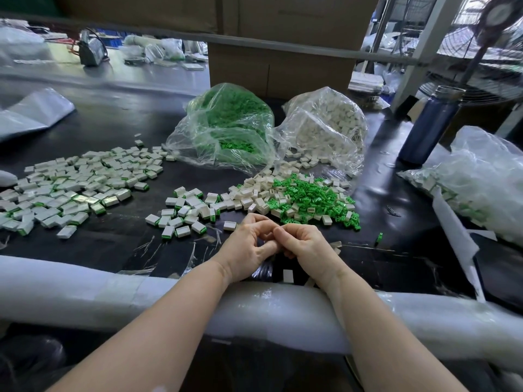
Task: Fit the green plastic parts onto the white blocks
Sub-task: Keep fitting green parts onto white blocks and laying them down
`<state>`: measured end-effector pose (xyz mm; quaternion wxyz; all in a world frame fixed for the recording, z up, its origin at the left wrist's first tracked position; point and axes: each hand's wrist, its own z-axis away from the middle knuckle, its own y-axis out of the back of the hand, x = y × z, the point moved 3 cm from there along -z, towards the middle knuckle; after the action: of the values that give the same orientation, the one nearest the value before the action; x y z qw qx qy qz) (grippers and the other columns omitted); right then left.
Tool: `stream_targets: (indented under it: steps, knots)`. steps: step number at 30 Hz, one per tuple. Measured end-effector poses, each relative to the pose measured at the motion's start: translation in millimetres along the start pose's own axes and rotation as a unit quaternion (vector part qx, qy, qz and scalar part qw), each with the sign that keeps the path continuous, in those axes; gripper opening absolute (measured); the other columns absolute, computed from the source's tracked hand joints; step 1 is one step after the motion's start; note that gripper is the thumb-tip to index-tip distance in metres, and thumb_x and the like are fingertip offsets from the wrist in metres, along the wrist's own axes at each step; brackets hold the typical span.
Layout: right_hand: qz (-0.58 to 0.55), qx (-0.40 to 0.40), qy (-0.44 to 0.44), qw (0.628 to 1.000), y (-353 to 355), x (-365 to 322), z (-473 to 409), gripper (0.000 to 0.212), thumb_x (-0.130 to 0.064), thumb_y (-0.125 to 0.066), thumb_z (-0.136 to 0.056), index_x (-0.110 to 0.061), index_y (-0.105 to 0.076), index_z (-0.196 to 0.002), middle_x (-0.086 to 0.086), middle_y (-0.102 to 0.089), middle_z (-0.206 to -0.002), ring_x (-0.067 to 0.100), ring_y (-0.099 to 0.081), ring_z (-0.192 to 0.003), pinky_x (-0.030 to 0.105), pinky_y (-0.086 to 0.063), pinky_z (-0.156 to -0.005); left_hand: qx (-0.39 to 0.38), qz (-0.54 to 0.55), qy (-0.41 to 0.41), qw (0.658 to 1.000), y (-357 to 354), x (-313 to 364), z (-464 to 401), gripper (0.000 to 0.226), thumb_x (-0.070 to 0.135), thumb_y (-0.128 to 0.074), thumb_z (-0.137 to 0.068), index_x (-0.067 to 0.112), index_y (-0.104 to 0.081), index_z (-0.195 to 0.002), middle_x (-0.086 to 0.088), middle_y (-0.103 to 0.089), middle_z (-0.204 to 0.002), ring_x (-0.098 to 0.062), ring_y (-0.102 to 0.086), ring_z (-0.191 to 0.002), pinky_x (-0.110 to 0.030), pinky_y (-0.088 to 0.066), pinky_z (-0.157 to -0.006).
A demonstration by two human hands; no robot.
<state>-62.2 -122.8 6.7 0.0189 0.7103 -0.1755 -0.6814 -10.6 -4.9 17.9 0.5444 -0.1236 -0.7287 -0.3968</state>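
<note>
Black and glossy, the work table (119,128) carries many small parts, and a padded white roll (85,290) lies along its near edge. Both forearms rest on this roll. The left hand (249,250) and the right hand (304,246) meet just above the table, fingers curled and fingertips touching each other; what they pinch between them is hidden, so I cannot tell it. Just behind the hands lies a mixed heap of loose green plastic parts (314,199) and white plastic blocks (254,193). On the left, well apart, spreads a wide pile of white blocks with green edges (76,188). Further back stand a clear bag of green parts (226,123) and a clear bag of white blocks (328,123), beside a dark blue bottle (430,125).
</note>
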Motion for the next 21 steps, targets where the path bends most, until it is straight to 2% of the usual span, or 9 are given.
stream_targets:
  steps: [4, 9, 11, 14, 21]
  knots:
    - [0.008, 0.003, 0.003, 1.000, 1.8, 0.3, 1.3, 0.024, -0.014, -0.055, -0.093, 0.004, -0.068, -0.083, 0.015, -0.050, -0.067, 0.020, -0.038, -0.061, 0.027, -0.030, -0.055, -0.012, -0.030, -0.003, 0.999, -1.2, -0.3, -0.3, 0.024, 0.005, -0.059, -0.084, 0.029, -0.060, -0.084, -0.004, -0.047, -0.105, -0.023, -0.053, -0.091, -0.029, -0.046, -0.086]
    - [0.011, 0.007, 0.002, 1.000, 2.6, 0.1, 2.4, 0.026, -0.012, -0.055, -0.092, 0.010, -0.066, -0.083, 0.012, -0.048, -0.063, 0.012, -0.037, -0.055, 0.024, -0.030, -0.053, -0.020, -0.054, 0.004, 0.998, -2.4, -1.4, -0.6, 0.024, 0.010, -0.060, -0.084, 0.034, -0.058, -0.082, -0.002, -0.048, -0.102, -0.024, -0.053, -0.095, -0.043, -0.045, -0.092]
    - [0.013, 0.008, 0.001, 1.000, 2.9, -0.1, 2.3, 0.027, -0.012, -0.055, -0.092, 0.011, -0.066, -0.083, 0.012, -0.048, -0.062, 0.012, -0.036, -0.054, 0.024, -0.030, -0.052, -0.022, -0.063, 0.010, 0.998, -3.1, -0.2, -0.1, 0.010, 0.020, -0.059, -0.081, 0.028, -0.061, -0.085, -0.003, -0.048, -0.102, -0.024, -0.053, -0.095, -0.044, -0.044, -0.092]
    - [0.010, 0.010, -0.002, 1.000, 3.0, 0.1, 2.0, 0.028, -0.012, -0.055, -0.092, 0.013, -0.065, -0.083, 0.012, -0.048, -0.063, 0.012, -0.037, -0.055, 0.024, -0.029, -0.052, -0.023, -0.075, 0.021, 0.997, -3.6, -1.7, -0.8, 0.025, 0.031, -0.052, -0.071, 0.021, -0.062, -0.092, -0.002, -0.048, -0.102, -0.023, -0.053, -0.095, -0.045, -0.044, -0.092]
    - [-0.004, 0.008, -0.007, 1.000, 3.1, 2.1, 1.4, 0.025, -0.011, -0.056, -0.091, 0.010, -0.067, -0.082, 0.010, -0.051, -0.062, 0.010, -0.039, -0.054, 0.020, -0.032, -0.051, -0.030, -0.073, 0.022, 0.997, -3.6, -4.1, -1.1, 0.017, 0.033, -0.051, -0.069, 0.033, -0.058, -0.084, 0.004, -0.047, -0.098, -0.025, -0.053, -0.096, -0.046, -0.044, -0.091]
